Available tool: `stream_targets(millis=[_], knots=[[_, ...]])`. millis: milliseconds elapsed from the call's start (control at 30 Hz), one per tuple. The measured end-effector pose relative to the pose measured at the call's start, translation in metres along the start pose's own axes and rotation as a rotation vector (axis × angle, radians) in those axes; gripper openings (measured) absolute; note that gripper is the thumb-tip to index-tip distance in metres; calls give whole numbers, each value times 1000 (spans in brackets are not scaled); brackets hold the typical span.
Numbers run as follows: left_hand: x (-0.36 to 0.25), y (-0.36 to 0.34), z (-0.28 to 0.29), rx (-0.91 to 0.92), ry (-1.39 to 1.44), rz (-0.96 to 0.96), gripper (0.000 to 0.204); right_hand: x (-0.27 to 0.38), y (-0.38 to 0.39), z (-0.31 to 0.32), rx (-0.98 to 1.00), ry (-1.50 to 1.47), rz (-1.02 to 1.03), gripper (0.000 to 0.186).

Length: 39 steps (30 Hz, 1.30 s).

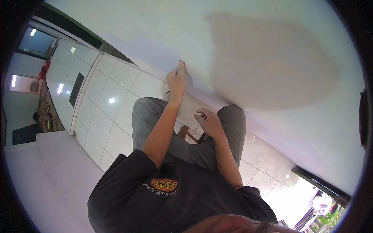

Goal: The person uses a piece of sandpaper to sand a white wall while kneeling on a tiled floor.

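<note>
My left hand (176, 81) is raised to the pale wall (155, 42), its fingers closed in a pinch near the surface. Whatever lies between those fingertips is too small to make out. Lower down, my right hand (211, 123) hovers by my right knee, fingers loosely bent and apart, with nothing clearly held. Both knees, in grey trousers (149, 116), are bent towards the wall. Between my legs shows part of a brown wooden piece (183, 132), perhaps of a seat.
White floor tiles (110, 99) spread to the left and right. A dark-framed opening (70, 25) lies far left, and a pale ledge (70, 163) nearer. Low on the right, a doorway (307, 194) shows green plants beyond. A broad shadow (272, 62) falls across the wall.
</note>
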<state>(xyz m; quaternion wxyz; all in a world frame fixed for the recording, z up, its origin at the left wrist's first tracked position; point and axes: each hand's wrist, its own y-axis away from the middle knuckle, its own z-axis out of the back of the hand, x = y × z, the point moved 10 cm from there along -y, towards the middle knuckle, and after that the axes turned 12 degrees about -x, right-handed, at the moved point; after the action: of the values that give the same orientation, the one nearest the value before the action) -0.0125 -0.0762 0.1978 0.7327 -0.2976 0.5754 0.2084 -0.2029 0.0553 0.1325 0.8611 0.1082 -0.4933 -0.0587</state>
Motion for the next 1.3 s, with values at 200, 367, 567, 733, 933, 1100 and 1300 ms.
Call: stream_targets(millis=[200,367,567,733,933,1100,1300], knots=[[-66,-25,-10,-21,110,-11,61,-2,-5,11,-101,-2,74,41],[1,-6,-6,-32,71,153,61,5,-1,6,-73,-4,52,41],[-57,-18,-7,-39,103,72,60,2,-2,10,-27,12,-14,39],[-22,-10,-3,-38,38,56,62,5,1,3,-48,14,36,40],[-24,-5,-6,-25,35,104,64,-2,-3,7,-60,21,53,41],[-27,-13,-10,7,160,129,64,3,1,8,-57,4,25,39],[-1,10,-11,16,26,148,64,3,-1,7,-63,6,45,40]])
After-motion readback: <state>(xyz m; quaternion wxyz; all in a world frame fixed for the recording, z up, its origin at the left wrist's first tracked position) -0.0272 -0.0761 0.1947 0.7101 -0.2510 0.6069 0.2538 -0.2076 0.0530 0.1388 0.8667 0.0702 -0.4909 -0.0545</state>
